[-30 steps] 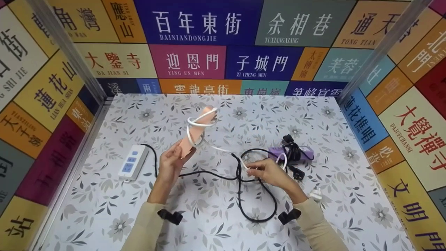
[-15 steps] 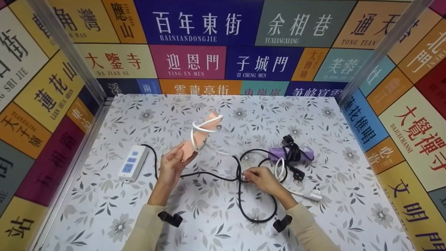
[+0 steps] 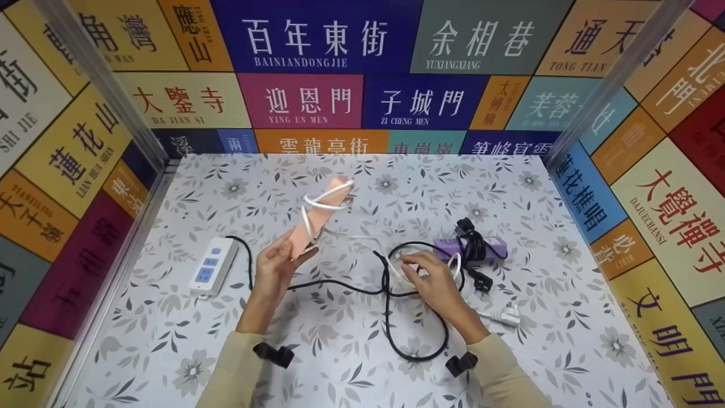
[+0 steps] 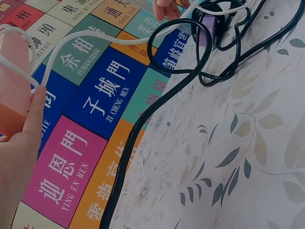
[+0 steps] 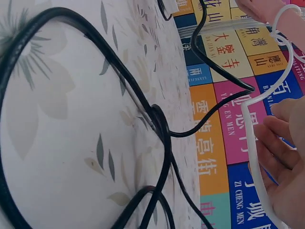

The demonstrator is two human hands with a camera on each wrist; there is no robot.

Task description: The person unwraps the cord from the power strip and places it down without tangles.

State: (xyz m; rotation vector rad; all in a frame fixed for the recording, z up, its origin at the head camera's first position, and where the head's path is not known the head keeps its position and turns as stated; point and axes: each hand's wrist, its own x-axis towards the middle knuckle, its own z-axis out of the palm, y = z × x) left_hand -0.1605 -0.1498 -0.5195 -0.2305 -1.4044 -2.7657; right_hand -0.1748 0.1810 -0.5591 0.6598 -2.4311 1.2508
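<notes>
My left hand (image 3: 276, 266) grips the lower end of a peach power strip (image 3: 320, 221), raised and tilted above the table; its sockets are not visible. A white cord (image 3: 330, 205) winds loosely round the strip, then runs across to my right hand (image 3: 436, 283). In the right wrist view, that cord (image 5: 252, 157) passes along the loosely bent fingers (image 5: 281, 150) of my right hand, which do not close on it. Beyond this hand the cord ends in a white plug (image 3: 510, 314) on the table. The left wrist view shows the strip (image 4: 14, 81) in my left hand.
On the left lies a white power strip (image 3: 212, 266) with blue sockets. Its black cord (image 3: 334, 281) loops across the middle, under the raised white cord. At the right is a purple power strip (image 3: 495, 247) with a bundled black cord (image 3: 474, 243). Printed walls enclose the table.
My right hand has let its pinch on the white cord loosen and its fingers have parted. The peach strip dipped slightly rightward, then came back. The white plug has slid into fuller view.
</notes>
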